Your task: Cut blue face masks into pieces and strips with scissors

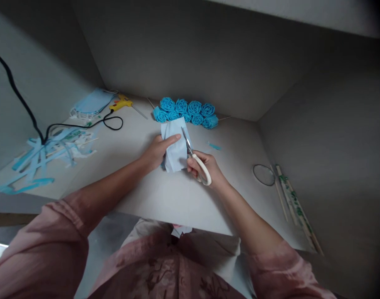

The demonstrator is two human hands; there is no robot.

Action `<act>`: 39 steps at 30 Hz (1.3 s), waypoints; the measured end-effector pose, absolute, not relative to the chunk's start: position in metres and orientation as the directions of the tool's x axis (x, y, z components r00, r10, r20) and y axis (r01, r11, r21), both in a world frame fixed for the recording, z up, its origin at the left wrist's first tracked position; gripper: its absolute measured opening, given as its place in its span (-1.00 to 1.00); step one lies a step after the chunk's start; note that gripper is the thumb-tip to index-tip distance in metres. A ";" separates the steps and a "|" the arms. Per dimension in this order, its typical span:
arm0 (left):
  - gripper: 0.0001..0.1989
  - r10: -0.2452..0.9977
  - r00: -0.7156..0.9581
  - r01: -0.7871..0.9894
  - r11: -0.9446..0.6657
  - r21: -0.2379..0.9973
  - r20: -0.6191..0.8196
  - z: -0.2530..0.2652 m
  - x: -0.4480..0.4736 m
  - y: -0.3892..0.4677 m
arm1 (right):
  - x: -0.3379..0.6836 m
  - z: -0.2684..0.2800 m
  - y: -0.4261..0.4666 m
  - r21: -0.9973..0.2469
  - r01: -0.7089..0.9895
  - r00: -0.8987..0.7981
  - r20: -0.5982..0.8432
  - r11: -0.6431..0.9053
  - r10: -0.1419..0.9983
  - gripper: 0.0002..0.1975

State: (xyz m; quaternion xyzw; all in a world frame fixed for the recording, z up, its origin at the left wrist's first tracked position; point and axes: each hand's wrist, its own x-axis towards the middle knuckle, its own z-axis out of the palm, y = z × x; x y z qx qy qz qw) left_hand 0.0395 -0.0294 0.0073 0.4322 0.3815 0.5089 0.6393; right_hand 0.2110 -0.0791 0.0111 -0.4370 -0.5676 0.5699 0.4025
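My left hand [157, 151] is closed on a pale blue face mask sheet [176, 155], its thumb lying across the front. The sheet is held upright above the table, with layers showing along its left edge. White-handled scissors [203, 168] are in my right hand [208, 164], fingers wrapped through and around the handles. Their metal blades point up and left along the sheet's right side. Whether the blades are fully closed on the sheet is hard to make out. Several blue crepe-like roses [194, 108] lie in rows just behind the sheet.
A yellow glue gun [121, 103] lies at the back left, its black cord [68, 124] looping over pale blue strip scraps [43, 158]. Beside it is a stack of face masks [95, 101]. A small blue scrap [215, 146], a ring [264, 175] and thin sticks [297, 203] lie rightward.
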 end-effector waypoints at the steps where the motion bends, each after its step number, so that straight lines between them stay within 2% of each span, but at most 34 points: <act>1: -0.61 0.984 0.174 -0.324 0.094 0.941 -0.038 0.008 0.039 -0.029 | 0.211 0.011 -0.079 -0.999 0.041 -0.300 -0.038 -0.027 0.953 -0.55; 5: -0.63 0.990 0.140 -0.341 0.058 0.938 -0.010 0.010 0.039 -0.028 | 0.212 0.012 -0.080 -0.998 0.062 -0.319 -0.007 0.013 0.948 -0.58; 14: -0.66 0.980 0.197 -0.303 0.063 0.951 -0.002 0.004 0.041 -0.031 | 0.214 0.015 -0.078 -0.993 0.102 -0.326 0.030 0.067 0.945 -0.55; 39: -0.66 0.976 0.214 -0.394 0.065 0.917 0.022 0.000 0.041 -0.029 | 0.211 0.012 -0.079 -1.000 0.018 -0.261 -0.021 -0.016 0.965 -0.55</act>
